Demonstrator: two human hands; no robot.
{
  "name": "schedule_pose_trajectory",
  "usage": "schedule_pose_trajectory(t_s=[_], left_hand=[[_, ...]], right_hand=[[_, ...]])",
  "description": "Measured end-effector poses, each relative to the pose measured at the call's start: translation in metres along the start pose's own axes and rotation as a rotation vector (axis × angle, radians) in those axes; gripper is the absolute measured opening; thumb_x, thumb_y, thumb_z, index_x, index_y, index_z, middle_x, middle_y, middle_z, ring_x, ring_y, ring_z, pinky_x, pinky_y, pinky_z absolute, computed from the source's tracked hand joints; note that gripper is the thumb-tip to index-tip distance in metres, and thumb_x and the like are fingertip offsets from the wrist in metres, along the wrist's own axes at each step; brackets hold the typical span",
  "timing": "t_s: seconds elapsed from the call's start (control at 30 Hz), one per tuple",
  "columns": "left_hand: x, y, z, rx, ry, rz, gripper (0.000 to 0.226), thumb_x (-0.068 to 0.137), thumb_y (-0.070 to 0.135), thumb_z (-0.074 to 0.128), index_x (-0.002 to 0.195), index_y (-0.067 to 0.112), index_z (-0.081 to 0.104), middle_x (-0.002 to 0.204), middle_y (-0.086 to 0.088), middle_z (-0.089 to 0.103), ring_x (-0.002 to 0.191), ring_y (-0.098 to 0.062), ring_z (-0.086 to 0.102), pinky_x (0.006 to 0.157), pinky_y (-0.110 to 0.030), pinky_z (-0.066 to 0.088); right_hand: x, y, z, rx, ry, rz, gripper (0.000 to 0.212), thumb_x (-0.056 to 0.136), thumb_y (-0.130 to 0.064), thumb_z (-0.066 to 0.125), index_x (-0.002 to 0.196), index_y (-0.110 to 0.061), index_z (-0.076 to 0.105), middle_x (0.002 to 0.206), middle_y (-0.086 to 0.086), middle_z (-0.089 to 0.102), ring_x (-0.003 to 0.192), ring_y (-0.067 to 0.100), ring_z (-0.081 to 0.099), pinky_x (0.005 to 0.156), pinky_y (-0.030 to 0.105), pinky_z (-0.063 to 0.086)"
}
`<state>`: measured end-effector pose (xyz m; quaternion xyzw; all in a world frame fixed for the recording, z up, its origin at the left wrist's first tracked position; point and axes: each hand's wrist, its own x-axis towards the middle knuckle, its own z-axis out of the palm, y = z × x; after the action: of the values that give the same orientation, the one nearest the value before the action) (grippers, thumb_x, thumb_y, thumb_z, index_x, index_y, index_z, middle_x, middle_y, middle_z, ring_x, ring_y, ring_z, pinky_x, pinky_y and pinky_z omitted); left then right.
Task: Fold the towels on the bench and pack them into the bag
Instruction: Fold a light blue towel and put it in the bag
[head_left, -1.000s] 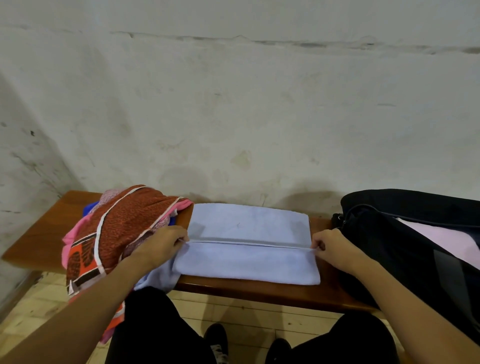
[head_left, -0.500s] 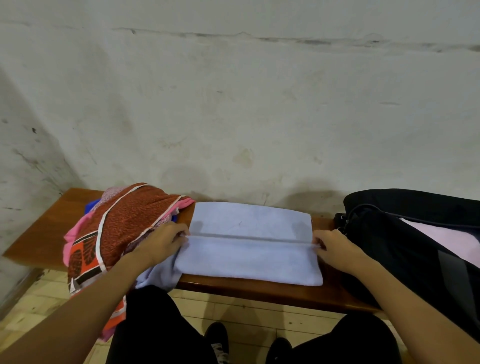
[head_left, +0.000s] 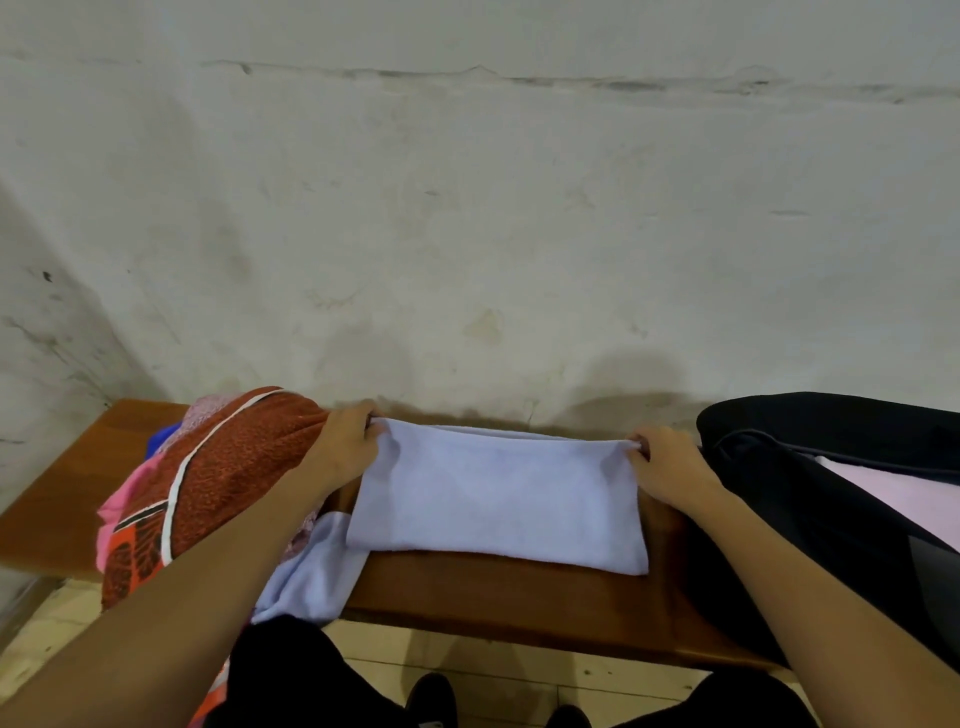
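A brown table (head_left: 509, 592) is seen by the wall, with a black bag (head_left: 810, 499) at 3 o'clock and a red towel pile (head_left: 228, 467) at 9 o'clock. A light blue towel (head_left: 498, 493) is laid flat in the middle. Its far corners are pinched by the left hand (head_left: 345, 447) and right hand (head_left: 667, 465), fingers clamped on the cloth.

Here's the brown wooden surface (head_left: 498, 597), running along the foot of the wall. In the middle lies a pale blue towel (head_left: 493, 499), folded into a flat band. To its left sits a heap of towels (head_left: 208, 493) (rust-red patterned one on top, pink and blue peeking out below), spilling over the front edge. On the right end rests a black bag (head_left: 831, 519), open.
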<state>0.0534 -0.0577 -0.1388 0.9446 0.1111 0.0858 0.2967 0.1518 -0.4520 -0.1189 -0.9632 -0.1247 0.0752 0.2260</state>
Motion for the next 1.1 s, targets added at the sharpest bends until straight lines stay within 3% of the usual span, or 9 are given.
schedule_pose_trajectory(t_s=[0.13, 0.33, 0.5, 0.63, 0.83, 0.97, 1.1], left_hand=[[0.013, 0.003, 0.009, -0.049, 0.032, -0.091, 0.014, 0.092, -0.001, 0.049, 0.078, -0.001, 0.053, 0.062, -0.003, 0.047, 0.061, -0.021, 0.044, 0.056, -0.032, 0.035], [0.029, -0.005, 0.022, -0.084, 0.048, -0.191, 0.015, 0.09, 0.001, 0.052, 0.081, -0.009, 0.059, 0.076, -0.027, 0.06, 0.069, -0.025, 0.049, 0.065, -0.047, 0.045], [0.039, -0.004, 0.03, -0.095, 0.011, -0.23, 0.016, 0.092, -0.001, 0.051, 0.076, -0.001, 0.054, 0.073, -0.017, 0.051, 0.068, -0.022, 0.044, 0.06, -0.034, 0.036], [0.044, -0.007, 0.037, -0.085, -0.069, -0.3, 0.035, 0.094, 0.007, 0.05, 0.063, 0.015, 0.037, 0.062, -0.001, 0.039, 0.06, -0.015, 0.037, 0.052, -0.029, 0.03], [0.048, -0.022, 0.039, -0.113, -0.145, -0.296, 0.015, 0.091, 0.012, 0.054, 0.076, 0.015, 0.056, 0.074, -0.003, 0.058, 0.073, -0.022, 0.054, 0.063, -0.033, 0.044], [0.044, -0.03, 0.038, -0.128, -0.108, -0.263, 0.011, 0.085, 0.009, 0.063, 0.086, 0.014, 0.073, 0.089, -0.002, 0.071, 0.088, -0.018, 0.065, 0.079, -0.036, 0.055], [0.039, -0.029, 0.037, -0.145, -0.047, -0.23, 0.012, 0.082, 0.007, 0.069, 0.086, 0.014, 0.078, 0.088, -0.001, 0.074, 0.088, -0.015, 0.067, 0.085, -0.033, 0.054]], right_hand=[[0.012, -0.002, 0.011, 0.051, -0.019, 0.063, 0.033, 0.093, -0.002, 0.048, 0.063, -0.016, 0.049, 0.059, 0.003, 0.049, 0.053, 0.017, 0.046, 0.048, 0.024, 0.034], [0.028, 0.004, 0.021, 0.049, -0.042, 0.117, 0.03, 0.091, -0.002, 0.046, 0.065, -0.016, 0.044, 0.063, 0.005, 0.048, 0.056, 0.019, 0.044, 0.049, 0.026, 0.033], [0.04, 0.005, 0.024, 0.044, -0.086, 0.154, 0.033, 0.093, -0.003, 0.042, 0.066, -0.02, 0.034, 0.068, 0.002, 0.043, 0.059, 0.015, 0.041, 0.049, 0.023, 0.028], [0.049, 0.011, 0.028, 0.036, -0.183, 0.188, 0.015, 0.093, -0.005, 0.042, 0.082, -0.015, 0.046, 0.081, 0.005, 0.052, 0.066, 0.015, 0.046, 0.052, 0.024, 0.033], [0.056, 0.022, 0.037, 0.1, -0.152, 0.179, 0.017, 0.091, -0.007, 0.047, 0.098, 0.0, 0.062, 0.085, 0.007, 0.061, 0.071, 0.016, 0.05, 0.056, 0.025, 0.038], [0.053, 0.026, 0.037, 0.155, -0.079, 0.15, 0.012, 0.092, -0.007, 0.053, 0.09, -0.007, 0.065, 0.087, 0.007, 0.066, 0.079, 0.021, 0.059, 0.059, 0.025, 0.044], [0.05, 0.025, 0.033, 0.208, -0.035, 0.159, 0.011, 0.09, -0.008, 0.058, 0.086, -0.007, 0.068, 0.082, 0.008, 0.066, 0.074, 0.019, 0.059, 0.057, 0.024, 0.043]])
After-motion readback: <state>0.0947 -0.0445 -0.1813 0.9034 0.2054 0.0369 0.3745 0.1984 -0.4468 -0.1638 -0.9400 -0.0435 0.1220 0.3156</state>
